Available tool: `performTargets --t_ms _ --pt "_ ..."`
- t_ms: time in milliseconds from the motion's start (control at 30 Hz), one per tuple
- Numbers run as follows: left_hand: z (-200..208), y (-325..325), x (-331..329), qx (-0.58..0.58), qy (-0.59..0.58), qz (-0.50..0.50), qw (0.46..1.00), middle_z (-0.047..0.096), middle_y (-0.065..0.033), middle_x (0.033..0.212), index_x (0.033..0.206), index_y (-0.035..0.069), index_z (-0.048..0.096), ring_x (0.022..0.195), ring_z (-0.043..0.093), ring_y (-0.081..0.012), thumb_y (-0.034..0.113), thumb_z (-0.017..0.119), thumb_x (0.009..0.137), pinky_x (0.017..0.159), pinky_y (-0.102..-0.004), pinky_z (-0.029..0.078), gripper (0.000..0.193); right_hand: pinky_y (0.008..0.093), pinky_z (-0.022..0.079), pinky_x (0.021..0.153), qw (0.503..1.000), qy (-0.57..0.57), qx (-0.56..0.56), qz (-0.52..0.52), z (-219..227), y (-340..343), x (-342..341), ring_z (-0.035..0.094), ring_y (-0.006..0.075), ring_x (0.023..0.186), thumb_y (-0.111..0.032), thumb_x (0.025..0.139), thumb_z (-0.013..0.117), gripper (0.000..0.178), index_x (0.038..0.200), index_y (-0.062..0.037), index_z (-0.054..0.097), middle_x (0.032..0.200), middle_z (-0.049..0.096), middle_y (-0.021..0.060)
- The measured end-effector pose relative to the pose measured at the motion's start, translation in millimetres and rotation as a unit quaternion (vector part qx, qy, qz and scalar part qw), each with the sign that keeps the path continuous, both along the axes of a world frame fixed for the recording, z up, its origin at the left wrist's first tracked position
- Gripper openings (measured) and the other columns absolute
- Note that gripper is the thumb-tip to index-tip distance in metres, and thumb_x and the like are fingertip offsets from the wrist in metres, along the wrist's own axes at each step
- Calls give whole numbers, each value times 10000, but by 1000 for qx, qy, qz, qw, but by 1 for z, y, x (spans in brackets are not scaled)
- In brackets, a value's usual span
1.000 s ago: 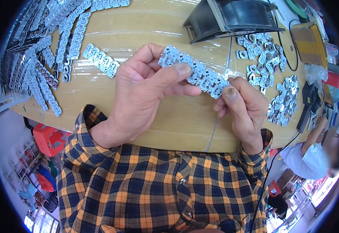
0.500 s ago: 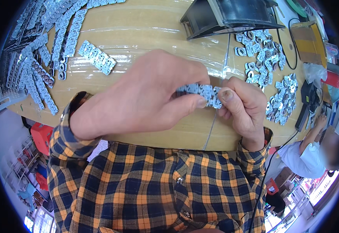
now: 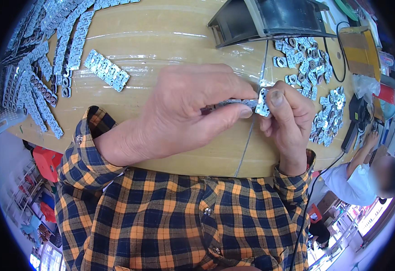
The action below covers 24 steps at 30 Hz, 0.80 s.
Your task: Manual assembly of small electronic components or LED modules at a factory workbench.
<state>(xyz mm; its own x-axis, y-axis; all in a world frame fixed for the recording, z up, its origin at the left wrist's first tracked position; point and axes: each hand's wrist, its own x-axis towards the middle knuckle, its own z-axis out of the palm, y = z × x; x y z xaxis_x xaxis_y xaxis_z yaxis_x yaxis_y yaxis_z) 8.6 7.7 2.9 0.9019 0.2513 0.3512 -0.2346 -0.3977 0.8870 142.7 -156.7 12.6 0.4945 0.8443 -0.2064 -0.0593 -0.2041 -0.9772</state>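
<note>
i look through my far-off camera and see a shirt (image 3: 161, 212) with big checks of orange, dark blue and brown, and shiny round buttons (image 3: 207, 211) in a line down the front. its long sleeves go to the wrists, where the left cuff (image 3: 89, 156) is wide and loose with a little button (image 3: 79, 139), and the right cuff (image 3: 292, 181) has matching checks. the left hand (image 3: 186, 108) and right hand (image 3: 291, 112) are bare.
</note>
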Motion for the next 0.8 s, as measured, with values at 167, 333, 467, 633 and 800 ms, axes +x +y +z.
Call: performTargets --t_ms 167,333,467,633,800 --pt "-6 -2 -1 43 -18 32 998 643 -94 765 951 13 686 622 614 -192 -53 723 735 526 -269 443 229 199 311 425 999 -22 -14 30 0 3 -1 431 22 455 -202 998 518 310 752 -26 585 554 518 -21" --pt "-4 -3 -3 49 -21 50 997 635 -92 756 949 16 686 617 609 -190 -55 723 730 523 -277 443 234 198 310 426 999 -10 -20 33 1 4 0 427 21 453 -208 998 521 314 749 -25 580 550 509 -24" --pt "-3 -1 -3 37 -6 49 998 642 -100 771 949 3 678 641 624 -191 -48 721 743 529 -273 449 216 197 300 423 999 -6 -7 35 -2 3 2 418 21 447 -210 996 526 315 747 -24 580 547 504 -25" --pt "-3 -4 -1 -8 -11 61 998 644 -111 770 931 -14 665 649 632 -204 -47 725 748 526 -270 452 195 196 286 417 1000 -4 3 21 -2 3 -1 414 20 442 -207 993 529 320 738 -22 583 543 500 -24" --pt "-7 -5 -3 30 -35 39 998 640 -117 764 902 -15 654 628 614 -221 -54 748 724 513 -281 436 205 198 276 413 1000 -4 -21 -13 -2 6 -4 412 20 435 -195 989 536 318 728 -19 583 538 494 -25"
